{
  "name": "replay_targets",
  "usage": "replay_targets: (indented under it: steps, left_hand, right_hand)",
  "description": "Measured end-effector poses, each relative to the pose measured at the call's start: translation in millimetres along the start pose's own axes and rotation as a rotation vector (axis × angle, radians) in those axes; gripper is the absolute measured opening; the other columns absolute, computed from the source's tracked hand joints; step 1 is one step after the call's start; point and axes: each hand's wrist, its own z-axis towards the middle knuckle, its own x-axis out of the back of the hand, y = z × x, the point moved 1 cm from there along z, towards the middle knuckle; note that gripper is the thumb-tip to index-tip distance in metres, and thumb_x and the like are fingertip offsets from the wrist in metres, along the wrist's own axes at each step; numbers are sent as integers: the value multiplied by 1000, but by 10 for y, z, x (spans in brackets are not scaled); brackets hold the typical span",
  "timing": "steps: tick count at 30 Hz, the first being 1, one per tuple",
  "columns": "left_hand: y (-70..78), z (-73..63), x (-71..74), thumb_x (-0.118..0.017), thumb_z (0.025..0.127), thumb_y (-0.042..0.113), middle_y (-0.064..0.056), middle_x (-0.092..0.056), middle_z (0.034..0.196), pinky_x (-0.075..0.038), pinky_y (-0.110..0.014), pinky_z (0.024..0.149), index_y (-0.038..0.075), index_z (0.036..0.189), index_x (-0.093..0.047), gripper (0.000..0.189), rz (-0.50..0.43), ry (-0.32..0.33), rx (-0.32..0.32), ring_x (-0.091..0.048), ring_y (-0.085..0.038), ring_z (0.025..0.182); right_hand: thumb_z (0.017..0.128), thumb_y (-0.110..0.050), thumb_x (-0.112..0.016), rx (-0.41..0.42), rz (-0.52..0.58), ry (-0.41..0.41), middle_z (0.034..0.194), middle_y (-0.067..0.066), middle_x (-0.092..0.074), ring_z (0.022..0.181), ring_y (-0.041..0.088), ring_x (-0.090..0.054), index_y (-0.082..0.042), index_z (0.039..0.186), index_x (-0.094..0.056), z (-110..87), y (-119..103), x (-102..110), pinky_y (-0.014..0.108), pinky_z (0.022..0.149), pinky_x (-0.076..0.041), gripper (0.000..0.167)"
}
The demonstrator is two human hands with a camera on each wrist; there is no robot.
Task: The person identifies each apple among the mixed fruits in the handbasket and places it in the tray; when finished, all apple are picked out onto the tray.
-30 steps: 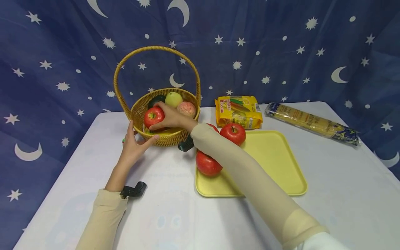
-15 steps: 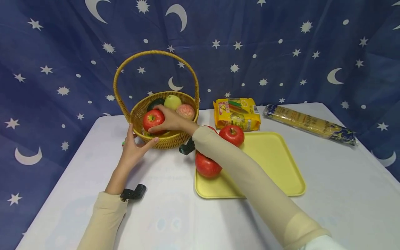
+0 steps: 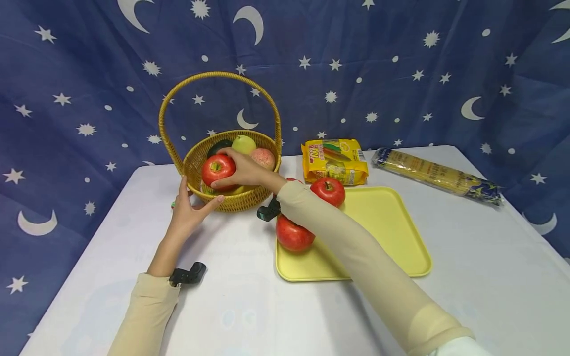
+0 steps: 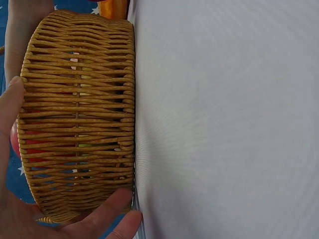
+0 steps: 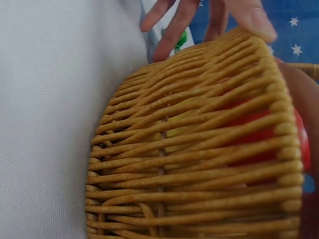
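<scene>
A wicker basket (image 3: 242, 201) with a tall arched handle stands at the back left of the table. My right hand (image 3: 250, 171) reaches over its rim and grips a red apple (image 3: 217, 167) inside it. Beside that lie a green pear (image 3: 244, 144), a pinkish peach-like fruit (image 3: 263, 158) and a dark oval fruit (image 3: 217, 147). My left hand (image 3: 184, 216) holds the basket's near left side. In the left wrist view its thumb touches the rim and its fingers (image 4: 107, 211) lie along the woven wall (image 4: 79, 119). My right fingertips are mostly hidden behind the apple.
A yellow tray (image 3: 387, 232) sits right of the basket. Red apples (image 3: 295, 234) lie at its left side, partly under my right forearm. Behind it are a yellow packet (image 3: 335, 163) and a long clear-wrapped package (image 3: 438, 175). A starry blue curtain (image 3: 383, 74) hangs behind the table.
The whole head view has shifted slightly. Both hands stay at the basket, and the right one still holds the apple there with hardly any movement.
</scene>
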Motion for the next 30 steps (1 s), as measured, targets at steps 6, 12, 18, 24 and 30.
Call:
replay_targets:
  steps: [6, 12, 18, 24, 30]
  left_hand:
    - [10, -7, 15, -67, 87, 53, -28, -7, 159, -30, -64, 108, 13, 154, 19, 117, 13, 6, 2, -17, -47, 144]
    - [13, -2, 15, -67, 86, 54, -28, -5, 159, -31, -63, 108, 13, 154, 19, 117, 21, 4, 8, -17, -48, 144]
    - [15, 4, 3, -67, 86, 54, -28, -3, 159, -35, -60, 107, 14, 154, 19, 117, 17, -1, 8, -23, -49, 141]
    - [3, -4, -4, -67, 86, 54, -27, -4, 159, -31, -65, 108, 14, 154, 20, 117, 20, -5, 14, -18, -48, 143]
    - [-1, -7, -7, -66, 86, 55, -28, -2, 159, -31, -65, 108, 16, 153, 21, 117, 20, -11, 20, -18, -49, 143]
  right_hand:
    - [78, -36, -82, -5, 41, 4, 133, 7, -53, 115, 18, -56, -14, 144, -38, -32, 3, 41, 25, 93, -49, 83]
    - [79, -35, -81, -11, 51, -15, 135, 7, -52, 117, 19, -54, -12, 146, -35, -64, 17, 85, 26, 95, -48, 84]
    - [79, -34, -81, -20, 74, -10, 135, 7, -52, 117, 19, -54, -13, 147, -35, -131, 26, 119, 28, 96, -48, 84]
    - [78, -34, -82, -8, 100, -19, 134, 6, -53, 116, 18, -56, -15, 146, -36, -180, 4, 133, 28, 96, -49, 84]
    - [78, -33, -82, 5, 93, -26, 134, 6, -53, 116, 19, -56, -15, 145, -37, -213, -49, 165, 28, 95, -49, 83]
